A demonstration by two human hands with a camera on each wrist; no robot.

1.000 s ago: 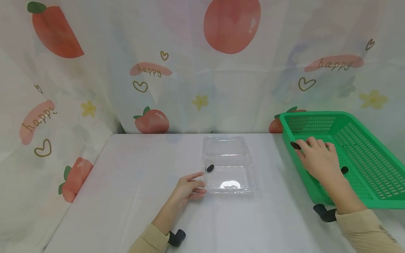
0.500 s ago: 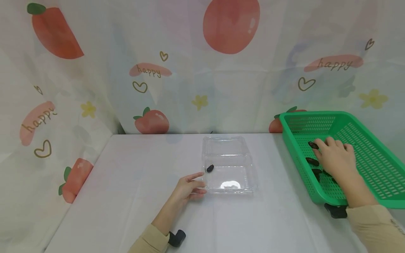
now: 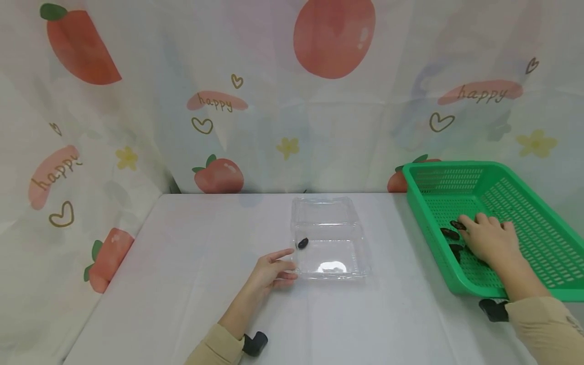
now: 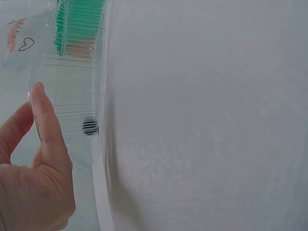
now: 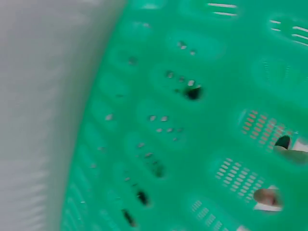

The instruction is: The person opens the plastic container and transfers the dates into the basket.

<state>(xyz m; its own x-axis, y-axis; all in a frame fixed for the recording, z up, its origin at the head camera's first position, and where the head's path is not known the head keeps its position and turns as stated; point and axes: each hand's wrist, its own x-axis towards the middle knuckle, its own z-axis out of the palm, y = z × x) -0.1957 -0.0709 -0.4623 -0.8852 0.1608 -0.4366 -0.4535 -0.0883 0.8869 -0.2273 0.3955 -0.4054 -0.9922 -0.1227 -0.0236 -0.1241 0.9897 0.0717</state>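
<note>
My right hand (image 3: 491,242) is down inside the green basket (image 3: 438,261), pinching a dark wrinkled oval piece (image 3: 458,224) like a dried date at its fingertips. The right wrist view catches that piece (image 5: 283,142) and fingertips (image 5: 267,196) through the basket's side. Several similar dark pieces (image 3: 450,233) lie by the hand, some partly hidden beneath it. At the left side of a clear plastic box (image 3: 328,258), my left hand (image 3: 271,274) touches the wall with extended fingers. One dark oval piece (image 3: 303,243) lies inside this box; its lid (image 3: 325,210) is folded back.
A white cloth (image 3: 205,243) covers the table. Behind it hangs a fruit-patterned curtain (image 3: 342,132). The basket's raised near wall (image 3: 438,268) stands between the box and the pieces inside.
My right hand has moved right, then lower and nearer in the basket, with the dark piece at its fingertips. More dark pieces have come into sight. The left hand and box have stayed still.
</note>
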